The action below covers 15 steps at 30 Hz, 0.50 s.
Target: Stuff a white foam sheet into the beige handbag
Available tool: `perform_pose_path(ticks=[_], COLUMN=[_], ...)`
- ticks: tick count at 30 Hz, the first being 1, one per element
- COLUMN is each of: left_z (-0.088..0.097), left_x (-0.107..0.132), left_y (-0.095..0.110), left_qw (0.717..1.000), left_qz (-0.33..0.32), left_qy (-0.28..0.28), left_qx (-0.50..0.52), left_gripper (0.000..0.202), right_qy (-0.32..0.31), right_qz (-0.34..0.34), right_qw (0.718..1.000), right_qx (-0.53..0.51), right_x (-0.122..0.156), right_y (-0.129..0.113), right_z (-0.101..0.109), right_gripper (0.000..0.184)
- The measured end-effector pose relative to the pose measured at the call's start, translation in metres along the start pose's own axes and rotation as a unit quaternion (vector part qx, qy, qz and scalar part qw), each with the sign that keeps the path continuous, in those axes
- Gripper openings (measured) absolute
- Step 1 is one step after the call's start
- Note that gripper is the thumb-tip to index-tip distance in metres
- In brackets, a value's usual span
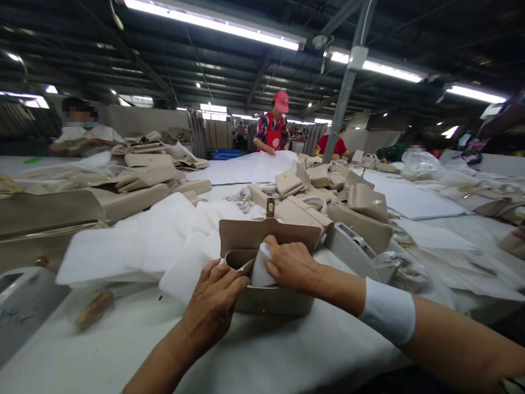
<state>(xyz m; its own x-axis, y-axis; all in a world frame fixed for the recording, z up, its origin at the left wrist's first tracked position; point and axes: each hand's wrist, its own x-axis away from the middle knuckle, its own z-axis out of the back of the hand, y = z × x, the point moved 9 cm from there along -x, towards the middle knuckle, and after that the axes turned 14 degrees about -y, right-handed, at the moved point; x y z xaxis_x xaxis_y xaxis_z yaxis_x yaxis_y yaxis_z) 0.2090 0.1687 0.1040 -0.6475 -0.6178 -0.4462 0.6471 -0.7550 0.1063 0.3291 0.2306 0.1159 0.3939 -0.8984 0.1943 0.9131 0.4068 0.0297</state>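
A beige handbag (283, 303) stands upright in front of me with its flap (241, 234) raised at the back and a gold clasp piece (270, 207) on top. My left hand (215, 293) grips the bag's left front rim, its fingers curled over the edge. Inside the opening, my right hand (292, 265) pinches a white foam sheet (261, 265) that is folded or rolled and partly inside the bag. The right fingertips are partly hidden behind the sheet. To the left of the bag lie several loose white foam sheets (135, 241).
Beige bags pile up at the left (139, 200) and right (311, 210). A grey box-like holder (353, 251) stands right of my bag, with wrapped straps (410, 273) beyond it. A brownish object (94, 309) lies at left. Co-workers stand across the table, one in a red apron (275, 131).
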Motion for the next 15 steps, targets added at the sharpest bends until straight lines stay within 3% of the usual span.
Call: perform_pose_path(ticks=[4,10,13,15], left_z=[-0.007,-0.011,-0.013,-0.012], left_x=[-0.006,-0.008,-0.006,-0.004], left_y=[0.004,0.007,0.007,0.008], left_qw=[0.999,0.999,0.999,0.999], left_qz=[0.003,-0.002,0.006,-0.002], left_qy=[-0.033,0.048,0.049,0.037], left_qx=[-0.011,-0.001,0.016,0.035], left_gripper=[0.023,0.021,0.021,0.02], right_qy=[0.021,-0.102,-0.116,-0.163], right_qz=[-0.01,0.067,0.07,0.099], right_qw=[0.999,0.989,0.988,0.979], right_qx=[-0.025,-0.083,-0.078,-0.077], right_x=[-0.004,-0.023,-0.023,-0.019], right_y=[-0.004,-0.028,-0.026,-0.026], right_z=[0.003,-0.022,-0.027,-0.031], right_gripper=[0.035,0.037,0.047,0.055])
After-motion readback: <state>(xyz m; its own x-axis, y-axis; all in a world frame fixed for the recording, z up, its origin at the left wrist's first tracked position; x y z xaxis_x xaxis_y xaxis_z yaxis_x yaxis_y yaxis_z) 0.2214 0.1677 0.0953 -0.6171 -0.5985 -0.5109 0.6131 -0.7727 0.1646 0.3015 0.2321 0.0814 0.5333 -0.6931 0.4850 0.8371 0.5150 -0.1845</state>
